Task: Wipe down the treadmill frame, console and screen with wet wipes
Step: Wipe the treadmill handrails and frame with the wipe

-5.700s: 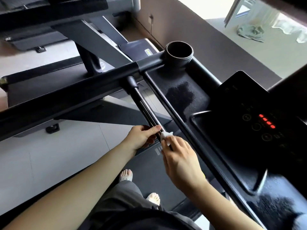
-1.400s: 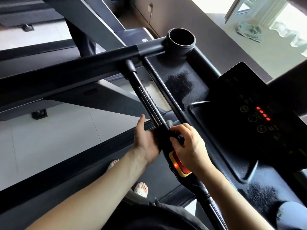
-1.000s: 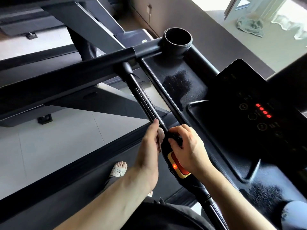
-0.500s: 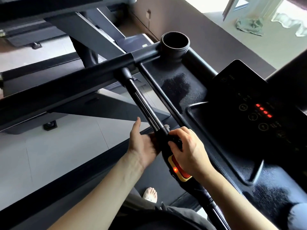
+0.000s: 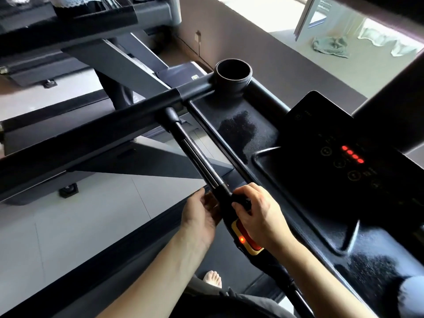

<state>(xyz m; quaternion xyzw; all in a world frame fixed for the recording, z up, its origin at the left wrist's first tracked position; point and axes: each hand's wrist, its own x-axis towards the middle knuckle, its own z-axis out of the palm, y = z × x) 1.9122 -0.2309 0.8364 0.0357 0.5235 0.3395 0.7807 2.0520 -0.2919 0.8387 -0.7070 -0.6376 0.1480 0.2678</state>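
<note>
1. The right hand's fingers (image 5: 250,194) were curled tight over the top end of the black control housing (image 5: 226,208), which sat on the slim black-and-chrome handlebar rod (image 5: 199,160). The right hand (image 5: 260,216) covered part of the housing's yellow-edged red pad (image 5: 249,243), where a small orange light glowed.
2. The left hand (image 5: 200,216) lay against the left side of the same housing, palm turned towards it. Its fingers (image 5: 207,200) ran behind the rod and were hidden, so whether they wrapped it could not be told.
3. Whether a wet wipe sat under either hand could not be told.
4. The rod ran up and to the left, meeting the thick black padded crossbar (image 5: 91,138).
5. A round black cup holder (image 5: 230,85) stood at the far corner of the console, where the crossbar ended. Its mouth faced up and its inside was in shadow, so any contents could not be made out.
6. Just beside the cup holder lay the shallow black console tray (image 5: 206,111), with a speckled floor that carried a darker patch (image 5: 238,129). A second dark patch (image 5: 371,265) showed on the console's near right end.
7. Between those patches was a rectangular recess with a raised rim (image 5: 266,150). Above it stood the glossy black screen panel (image 5: 321,125), showing a row of four red lights (image 5: 352,154) among faint round icons.
8. Below the hands a bare foot (image 5: 213,280) showed, with pale floor tiles (image 5: 68,221) to the left. A crumpled green cloth (image 5: 330,45) lay well apart, on the bright floor beyond the wall.
</note>
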